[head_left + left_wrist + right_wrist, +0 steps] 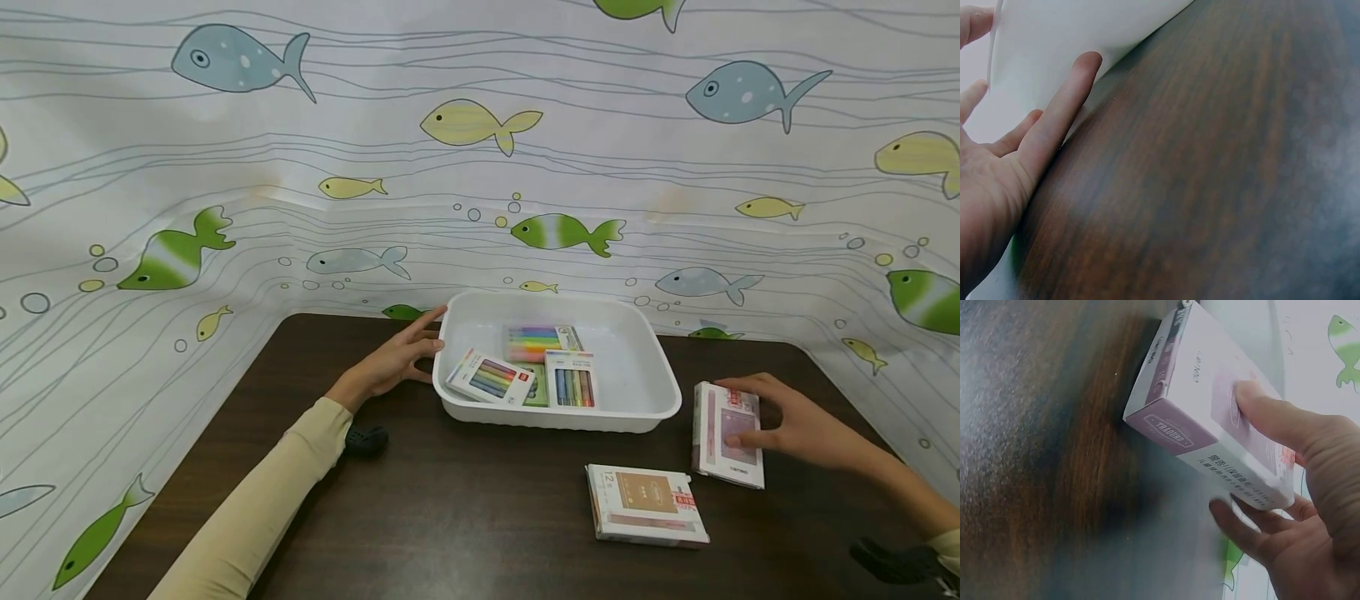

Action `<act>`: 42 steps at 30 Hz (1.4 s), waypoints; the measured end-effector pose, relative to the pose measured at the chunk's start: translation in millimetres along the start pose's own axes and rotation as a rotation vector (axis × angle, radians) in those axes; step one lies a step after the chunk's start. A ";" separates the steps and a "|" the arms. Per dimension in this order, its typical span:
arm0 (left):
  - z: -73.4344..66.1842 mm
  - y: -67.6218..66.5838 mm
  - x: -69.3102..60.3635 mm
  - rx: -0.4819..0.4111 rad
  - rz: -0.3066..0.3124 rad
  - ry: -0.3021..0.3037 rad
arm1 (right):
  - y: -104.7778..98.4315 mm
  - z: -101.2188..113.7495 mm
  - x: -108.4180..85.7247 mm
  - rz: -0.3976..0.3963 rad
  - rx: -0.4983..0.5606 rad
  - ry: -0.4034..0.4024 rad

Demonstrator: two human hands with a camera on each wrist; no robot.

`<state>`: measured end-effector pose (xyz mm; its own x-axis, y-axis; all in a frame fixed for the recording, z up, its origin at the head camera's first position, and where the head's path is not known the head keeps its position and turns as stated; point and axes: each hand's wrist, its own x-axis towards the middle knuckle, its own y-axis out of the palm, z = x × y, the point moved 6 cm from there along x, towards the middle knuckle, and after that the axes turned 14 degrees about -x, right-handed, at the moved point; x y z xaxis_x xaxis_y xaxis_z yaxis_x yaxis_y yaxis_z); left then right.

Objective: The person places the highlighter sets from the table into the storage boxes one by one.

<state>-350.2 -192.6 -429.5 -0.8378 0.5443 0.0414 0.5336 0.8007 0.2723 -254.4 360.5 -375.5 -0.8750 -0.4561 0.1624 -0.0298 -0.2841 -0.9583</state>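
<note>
A white plastic basin [630,367] stands toward the back of the table. My left hand [390,362] rests against its left side with fingers extended; the left wrist view shows those fingers [1063,115] along the white wall. To the right of the basin, my right hand [802,421] grips a white-and-purple box [727,433], thumb on its face and the other fingers around its far edge. In the right wrist view, the same box [1235,412] is tilted, with "TRAOUND" printed on its end. A white-and-brown box [647,505] lies flat on the table, left of and nearer than the held one.
Inside the basin lie a pack of colored sticks [491,377], a similar upright-turned pack [573,379], a rainbow-colored pack [536,342] and a partly hidden green item [537,385]. Fish-patterned sheeting [480,200] surrounds the dark wooden table [465,508].
</note>
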 end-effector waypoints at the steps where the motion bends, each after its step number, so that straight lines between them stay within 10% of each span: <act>1: -0.3 -0.3 -0.3 0.000 -0.001 0.001 | -1.2 -0.1 0.2 -0.011 0.001 -0.002; 20: 1.5 0.4 -0.8 -0.001 -0.011 -0.014 | 1.9 -32.5 -10.5 0.090 0.333 0.326; 42: -0.1 1.7 -0.9 0.014 -0.015 -0.001 | -23.2 -16.7 14.0 0.079 0.482 0.237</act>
<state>-348.5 -191.8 -429.0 -0.8459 0.5322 0.0363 0.5222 0.8123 0.2596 -274.0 374.8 -354.9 -0.9523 -0.3048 -0.0164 0.2165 -0.6365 -0.7402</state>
